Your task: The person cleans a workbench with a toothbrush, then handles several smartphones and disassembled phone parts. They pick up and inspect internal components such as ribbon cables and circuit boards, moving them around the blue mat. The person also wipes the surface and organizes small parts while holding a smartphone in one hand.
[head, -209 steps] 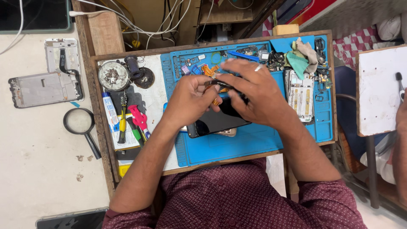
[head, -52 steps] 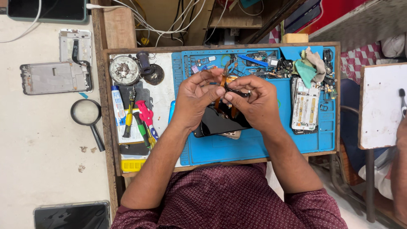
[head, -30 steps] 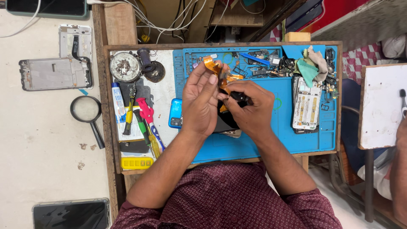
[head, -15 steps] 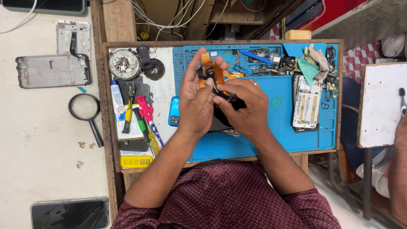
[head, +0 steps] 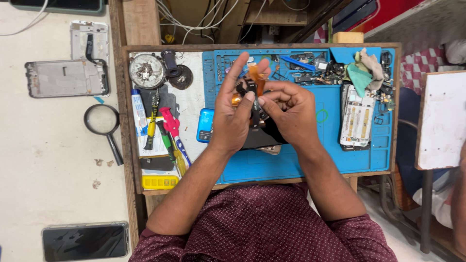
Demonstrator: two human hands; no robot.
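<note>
1. Two hands meet above the blue mat (head: 291, 160).
2. Left hand (head: 233, 121) and right hand (head: 286, 114) both pinch a thin black and orange ribbon strip (head: 255, 97), fingertips pressed together on it.
3. It looks very light, bendy and easy to tear.
4. Best held softly by its flat ends, I think, not by the middle.

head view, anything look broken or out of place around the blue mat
Yes: an opened phone lies with its insides bare at the right of the blue mat, loose parts and a crumpled cloth heaped above it. A stripped phone frame lies apart on the pale surface at left.
</note>
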